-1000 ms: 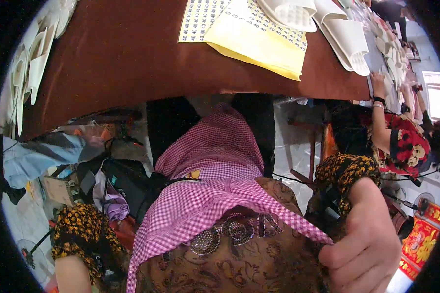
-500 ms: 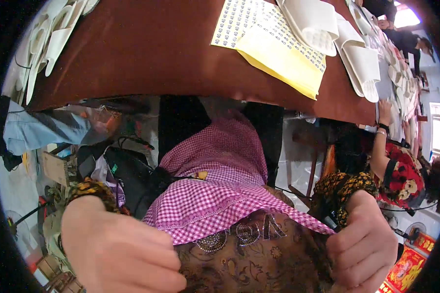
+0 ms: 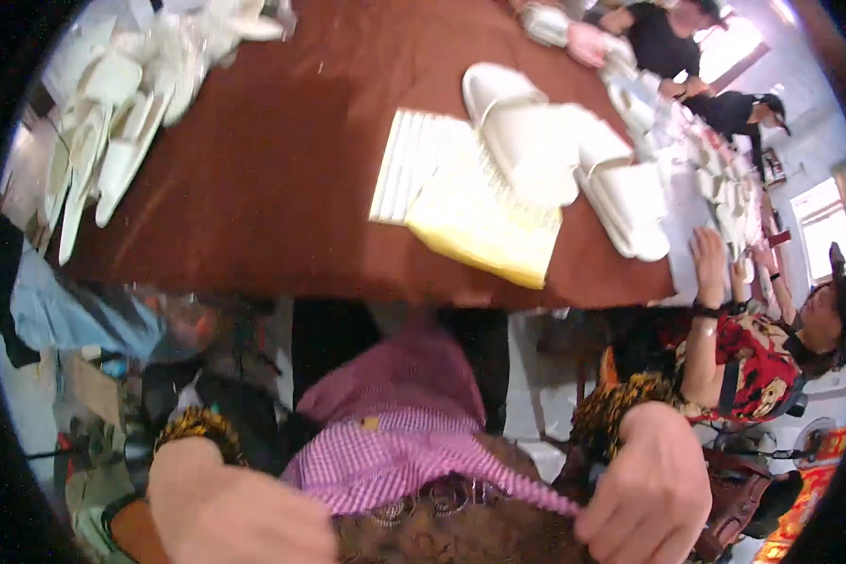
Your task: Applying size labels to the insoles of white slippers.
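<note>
Two blurred hands (image 3: 644, 493), checked apron (image 3: 390, 461) partly hidden

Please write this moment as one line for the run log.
left hand: blurred, by checked apron, grip unclear | right hand: closed on the apron | brown tabletop: yellow sheets, white slippers

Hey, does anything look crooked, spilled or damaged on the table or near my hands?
No spill or damage shows, though the view is blurry. On the brown table, the yellowish sheets lie askew, overlapping at different angles. Your checked apron looks bunched, with one edge gathered into a narrow strip at your right hand.
</note>
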### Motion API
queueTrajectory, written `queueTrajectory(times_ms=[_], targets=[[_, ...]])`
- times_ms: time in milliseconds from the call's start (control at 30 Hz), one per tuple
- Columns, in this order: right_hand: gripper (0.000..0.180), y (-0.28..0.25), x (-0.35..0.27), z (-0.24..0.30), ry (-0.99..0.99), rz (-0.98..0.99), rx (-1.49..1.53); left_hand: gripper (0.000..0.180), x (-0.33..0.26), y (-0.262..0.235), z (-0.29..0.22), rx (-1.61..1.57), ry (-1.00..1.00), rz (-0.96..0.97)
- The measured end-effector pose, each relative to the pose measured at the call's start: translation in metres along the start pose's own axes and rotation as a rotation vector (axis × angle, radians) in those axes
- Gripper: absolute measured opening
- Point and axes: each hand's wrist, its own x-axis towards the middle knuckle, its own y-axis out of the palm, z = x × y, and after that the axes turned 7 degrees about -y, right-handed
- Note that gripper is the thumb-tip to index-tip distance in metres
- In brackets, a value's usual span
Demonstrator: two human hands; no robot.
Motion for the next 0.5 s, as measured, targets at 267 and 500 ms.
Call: queueTrajectory(times_ms=[267, 500], targets=[[0.008, 0.017, 0.014, 0.032, -0.166, 0.160, 0.092, 0.020, 0.007, 0.005, -0.036, -0.073, 0.243, 0.269], [0.027, 0.015, 0.027, 0.033, -0.243, 0.155, -0.579, 0.020, 0.002, 0.001, -0.041, 0.043, 0.195, 0.252]])
